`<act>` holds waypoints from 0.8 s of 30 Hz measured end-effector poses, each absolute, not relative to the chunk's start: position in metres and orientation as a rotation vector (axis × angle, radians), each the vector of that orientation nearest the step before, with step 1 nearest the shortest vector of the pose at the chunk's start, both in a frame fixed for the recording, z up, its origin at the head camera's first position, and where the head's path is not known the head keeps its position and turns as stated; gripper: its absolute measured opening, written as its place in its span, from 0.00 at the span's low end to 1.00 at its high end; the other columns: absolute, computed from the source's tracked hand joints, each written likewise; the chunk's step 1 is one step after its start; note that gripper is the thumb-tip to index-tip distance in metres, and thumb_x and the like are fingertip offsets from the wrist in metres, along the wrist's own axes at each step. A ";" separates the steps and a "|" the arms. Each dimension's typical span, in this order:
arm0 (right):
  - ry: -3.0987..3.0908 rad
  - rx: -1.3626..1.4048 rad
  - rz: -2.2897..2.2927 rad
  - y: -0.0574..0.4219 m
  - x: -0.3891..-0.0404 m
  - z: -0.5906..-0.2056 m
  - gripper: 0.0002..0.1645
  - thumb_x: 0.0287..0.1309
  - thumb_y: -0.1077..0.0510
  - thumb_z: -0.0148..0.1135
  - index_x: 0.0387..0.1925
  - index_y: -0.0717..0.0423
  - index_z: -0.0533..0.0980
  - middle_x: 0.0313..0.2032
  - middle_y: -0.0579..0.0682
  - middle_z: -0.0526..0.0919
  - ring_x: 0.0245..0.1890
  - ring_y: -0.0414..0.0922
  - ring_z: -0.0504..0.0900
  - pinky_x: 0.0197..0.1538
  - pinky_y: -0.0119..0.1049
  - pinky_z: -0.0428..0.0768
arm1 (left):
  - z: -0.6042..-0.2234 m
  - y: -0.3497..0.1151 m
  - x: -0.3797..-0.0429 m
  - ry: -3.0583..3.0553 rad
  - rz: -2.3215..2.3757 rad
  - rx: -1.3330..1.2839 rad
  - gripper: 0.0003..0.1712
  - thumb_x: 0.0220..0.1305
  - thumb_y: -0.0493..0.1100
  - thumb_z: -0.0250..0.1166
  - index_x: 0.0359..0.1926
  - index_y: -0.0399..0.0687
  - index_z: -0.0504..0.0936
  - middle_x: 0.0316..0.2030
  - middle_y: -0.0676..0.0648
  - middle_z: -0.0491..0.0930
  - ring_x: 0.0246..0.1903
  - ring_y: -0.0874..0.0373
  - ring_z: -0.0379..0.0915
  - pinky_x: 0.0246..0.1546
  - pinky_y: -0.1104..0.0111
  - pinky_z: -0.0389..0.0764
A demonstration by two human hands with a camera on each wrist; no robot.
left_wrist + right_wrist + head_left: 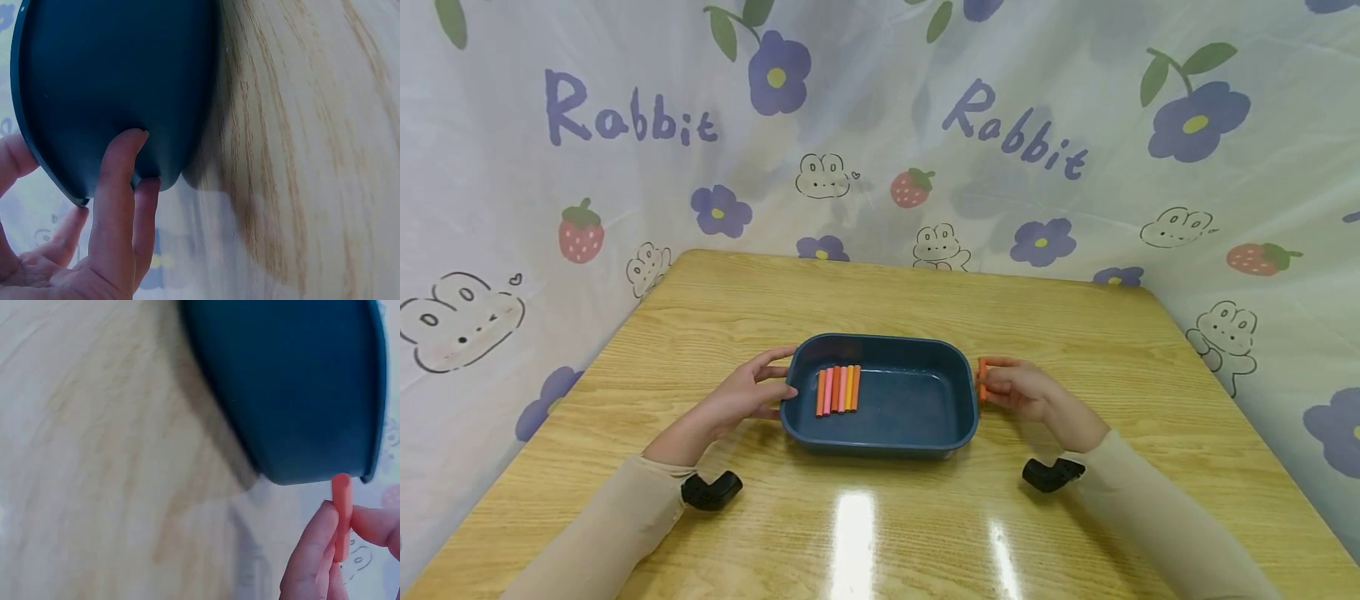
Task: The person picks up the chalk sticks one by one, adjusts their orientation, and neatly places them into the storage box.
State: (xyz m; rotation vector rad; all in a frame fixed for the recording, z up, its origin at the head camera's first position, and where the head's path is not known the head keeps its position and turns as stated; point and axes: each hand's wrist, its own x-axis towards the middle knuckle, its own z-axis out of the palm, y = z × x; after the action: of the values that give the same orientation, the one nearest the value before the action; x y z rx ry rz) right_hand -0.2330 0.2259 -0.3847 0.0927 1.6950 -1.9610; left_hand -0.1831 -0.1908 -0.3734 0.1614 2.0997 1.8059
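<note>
A dark blue rectangular basin (895, 446) stands on the table, with several orange, pink and yellow chalk-like sticks (838, 390) side by side in its left part. My left hand (758, 388) grips the basin's left end, its fingertips (128, 147) against the outer wall in the left wrist view. Just outside the right end, my right hand (1018, 388) pinches an orange chalk-like stick (342, 519) between thumb and fingers. That stick is upright in the right wrist view, close to the basin's rim.
The wooden table (910, 300) carries the basin near its middle. Behind and at both sides hangs a white curtain (865, 83) printed with rabbits, flowers and strawberries. Black wrist mounts (711, 492) jut from both sleeves.
</note>
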 end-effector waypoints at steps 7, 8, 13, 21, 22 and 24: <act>1.585 0.138 -2.057 0.228 -0.233 -0.364 0.38 0.63 0.70 0.47 0.70 0.67 0.44 0.38 0.51 0.76 0.33 0.40 0.81 0.41 0.31 0.80 | -0.374 -0.191 -0.183 2.090 1.815 0.160 0.39 0.62 0.32 0.57 0.71 0.45 0.51 0.62 0.28 0.58 0.47 0.41 0.74 0.39 0.55 0.80; 1.587 0.136 -2.058 0.227 -0.233 -0.361 0.38 0.63 0.70 0.47 0.70 0.66 0.44 0.39 0.52 0.76 0.33 0.40 0.81 0.42 0.31 0.80 | -0.374 -0.191 -0.183 2.091 1.815 0.160 0.39 0.62 0.32 0.57 0.71 0.45 0.51 0.62 0.28 0.57 0.47 0.41 0.74 0.39 0.55 0.80; 1.576 0.096 -2.052 0.224 -0.233 -0.346 0.38 0.64 0.69 0.47 0.70 0.65 0.43 0.41 0.52 0.73 0.34 0.40 0.80 0.44 0.32 0.79 | -0.374 -0.192 -0.183 2.096 1.810 0.161 0.39 0.63 0.33 0.57 0.71 0.45 0.51 0.62 0.28 0.57 0.47 0.42 0.74 0.39 0.55 0.80; 1.580 0.063 -2.023 0.211 -0.236 -0.332 0.37 0.65 0.70 0.45 0.71 0.65 0.42 0.48 0.55 0.68 0.36 0.41 0.79 0.46 0.32 0.78 | -0.373 -0.191 -0.184 2.094 1.806 0.166 0.39 0.63 0.33 0.58 0.71 0.45 0.51 0.62 0.28 0.57 0.48 0.42 0.74 0.39 0.55 0.80; 1.582 0.064 -2.016 0.209 -0.236 -0.330 0.37 0.65 0.70 0.45 0.71 0.64 0.43 0.48 0.55 0.67 0.37 0.42 0.79 0.46 0.32 0.78 | -0.373 -0.191 -0.184 2.095 1.804 0.165 0.39 0.63 0.33 0.58 0.71 0.45 0.51 0.62 0.28 0.57 0.48 0.42 0.74 0.39 0.55 0.80; 1.583 0.066 -1.997 0.204 -0.237 -0.327 0.37 0.65 0.70 0.45 0.71 0.63 0.44 0.47 0.55 0.68 0.36 0.42 0.79 0.47 0.32 0.78 | -0.373 -0.191 -0.184 2.096 1.799 0.165 0.39 0.63 0.33 0.58 0.71 0.45 0.51 0.62 0.28 0.57 0.48 0.42 0.74 0.39 0.55 0.80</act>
State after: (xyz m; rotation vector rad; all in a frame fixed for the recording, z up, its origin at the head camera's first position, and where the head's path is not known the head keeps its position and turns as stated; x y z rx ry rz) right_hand -0.2372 0.2041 -0.3269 0.0663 1.5833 -1.9967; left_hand -0.1838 -0.1910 -0.3732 0.1648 2.0961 1.7994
